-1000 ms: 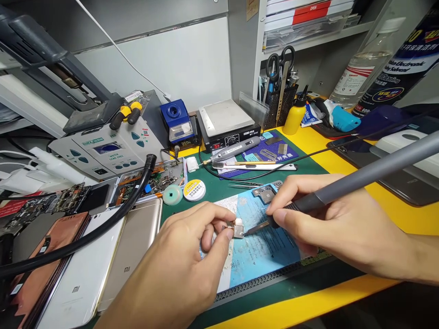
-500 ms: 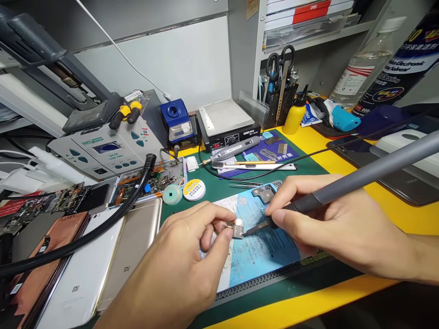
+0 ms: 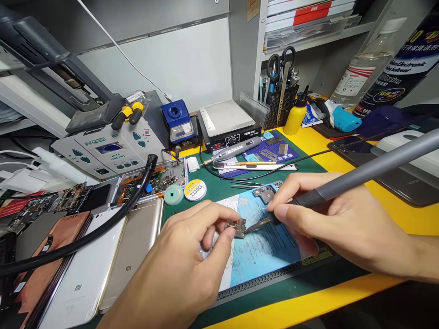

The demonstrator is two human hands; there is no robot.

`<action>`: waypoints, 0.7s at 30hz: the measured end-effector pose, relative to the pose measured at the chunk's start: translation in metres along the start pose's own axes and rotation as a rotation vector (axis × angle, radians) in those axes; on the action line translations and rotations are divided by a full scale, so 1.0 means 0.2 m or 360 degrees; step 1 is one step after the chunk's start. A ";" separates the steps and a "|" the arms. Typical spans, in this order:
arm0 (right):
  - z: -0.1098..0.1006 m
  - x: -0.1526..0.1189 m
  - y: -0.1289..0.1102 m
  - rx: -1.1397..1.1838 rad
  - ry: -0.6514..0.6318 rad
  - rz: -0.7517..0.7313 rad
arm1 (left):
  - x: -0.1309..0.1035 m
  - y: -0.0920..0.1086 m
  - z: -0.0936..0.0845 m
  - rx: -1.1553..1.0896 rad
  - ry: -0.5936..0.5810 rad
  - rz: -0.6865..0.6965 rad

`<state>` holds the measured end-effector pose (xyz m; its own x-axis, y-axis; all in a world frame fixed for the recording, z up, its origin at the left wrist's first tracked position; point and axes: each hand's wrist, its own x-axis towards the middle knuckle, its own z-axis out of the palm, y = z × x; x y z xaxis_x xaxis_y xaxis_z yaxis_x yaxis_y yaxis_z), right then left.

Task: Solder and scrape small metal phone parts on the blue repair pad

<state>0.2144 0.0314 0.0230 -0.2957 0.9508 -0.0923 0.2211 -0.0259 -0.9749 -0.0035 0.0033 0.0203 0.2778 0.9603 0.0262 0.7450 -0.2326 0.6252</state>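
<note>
My left hand (image 3: 192, 251) pinches a small metal-cased phone part (image 3: 240, 227) with a bit of orange flex cable, between thumb and fingertips. In my right hand (image 3: 329, 219) is a soldering iron (image 3: 343, 183) with a thick grey handle, held like a pen. Its metal tip touches or nearly touches the right edge of the part; I cannot tell which. Both hands are over a worn blue-and-white work pad (image 3: 260, 256). A flat dark metal piece (image 3: 265, 194) lies on the pad's far edge, beside my right fingertips.
Left of my left hand lie phone back covers (image 3: 132, 256), a thick black hose (image 3: 113, 230) and a tray of circuit boards (image 3: 161, 180). Behind the pad are a round tin (image 3: 195, 190), tweezers (image 3: 247, 185), a brush (image 3: 254, 163) and a hot plate (image 3: 226, 121). A black cable (image 3: 308, 157) crosses the mat.
The phone part has turned slightly in my left fingers, its bright face now darker. The iron's tip stays at its right edge. The whole view has shifted slightly.
</note>
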 end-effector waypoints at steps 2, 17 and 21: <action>-0.01 0.01 0.01 0.0020 -0.0010 -0.0018 | 0.00 0.01 0.00 0.0009 0.0011 0.0038; -0.03 0.00 0.02 0.0029 -0.0122 0.0035 | 0.00 -0.01 -0.01 -0.0003 0.0022 0.0126; -0.03 0.00 0.02 -0.0013 -0.0107 -0.0022 | 0.00 -0.01 -0.01 0.0004 0.0015 0.0140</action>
<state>0.2204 0.0323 0.0194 -0.3607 0.9281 -0.0924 0.2241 -0.0099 -0.9745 -0.0059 0.0038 0.0211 0.3368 0.9374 0.0883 0.7192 -0.3167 0.6184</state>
